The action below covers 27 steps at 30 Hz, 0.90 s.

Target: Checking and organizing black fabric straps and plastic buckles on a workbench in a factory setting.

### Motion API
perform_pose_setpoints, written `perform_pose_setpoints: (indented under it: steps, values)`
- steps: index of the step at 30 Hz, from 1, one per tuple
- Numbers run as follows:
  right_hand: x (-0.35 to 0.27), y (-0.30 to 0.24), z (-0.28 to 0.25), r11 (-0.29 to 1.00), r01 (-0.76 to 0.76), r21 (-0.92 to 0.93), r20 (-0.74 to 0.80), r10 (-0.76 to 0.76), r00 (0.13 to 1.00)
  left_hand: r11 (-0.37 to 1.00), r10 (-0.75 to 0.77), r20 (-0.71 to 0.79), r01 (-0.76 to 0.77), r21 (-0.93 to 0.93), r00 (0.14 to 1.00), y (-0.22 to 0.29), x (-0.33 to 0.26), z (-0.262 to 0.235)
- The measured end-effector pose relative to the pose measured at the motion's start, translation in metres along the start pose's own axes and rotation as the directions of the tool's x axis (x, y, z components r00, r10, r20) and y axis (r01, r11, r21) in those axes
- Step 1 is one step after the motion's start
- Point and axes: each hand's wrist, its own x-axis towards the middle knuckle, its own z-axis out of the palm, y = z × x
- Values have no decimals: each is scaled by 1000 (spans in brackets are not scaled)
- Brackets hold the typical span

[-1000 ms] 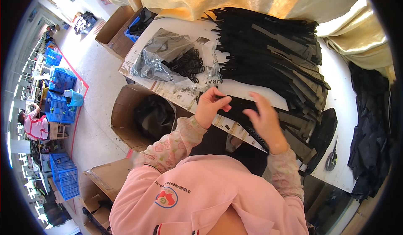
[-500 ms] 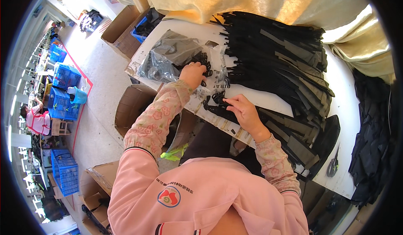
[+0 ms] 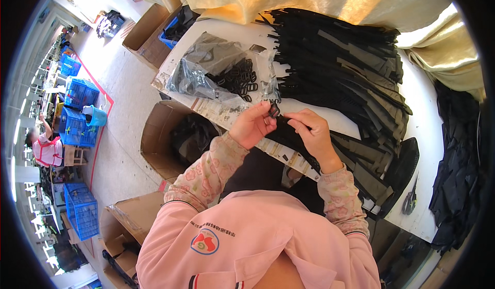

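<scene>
My left hand (image 3: 251, 126) is closed, its thumb and fingertips pinching a small black slide buckle (image 3: 274, 109) above the table's near edge. Close on its right, my right hand (image 3: 313, 133) is closed in a pinch on the end of a black strap (image 3: 290, 135), facing the buckle; its fingers partly hide that end. Beyond the left hand, a heap of similar black buckles (image 3: 240, 78) lies in an opened clear plastic bag (image 3: 192, 76). A wide pile of black straps with grey-brown parts (image 3: 335, 67) covers the table to the right.
The white table (image 3: 425, 214) carries scissors (image 3: 410, 201) at the right, beside dark fabric (image 3: 454, 170) hanging over its edge. An open cardboard box (image 3: 154, 134) holding black material stands left of the table. A pale yellow curtain (image 3: 309, 0) hangs behind. Blue crates (image 3: 80, 211) and a seated person (image 3: 47, 147) are far left.
My left hand has come back from the bag toward me and now holds a buckle by the right hand. The right hand has shifted slightly right; the heap in the bag is uncovered.
</scene>
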Motion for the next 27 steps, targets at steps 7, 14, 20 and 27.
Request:
perform_pose_setpoints:
  steps: [7, 14, 20, 27]
  values:
    - [-7, -6, -9, 789, -354, 502, 167, 313, 935, 964, -146, 222, 189, -187, 964, -29, -3, 8]
    - [-12, -5, -14, 673, -425, 606, 292, 309, 905, 958, -205, 252, 246, -145, 946, -35, -5, 25]
    - [-10, -14, -16, 972, -175, 157, 172, 148, 974, 977, -149, 131, 166, -135, 980, -38, -6, 24]
    - [-10, -24, -15, 978, 41, -205, 100, -21, 995, 993, -110, 58, 112, -39, 992, -38, -5, 20]
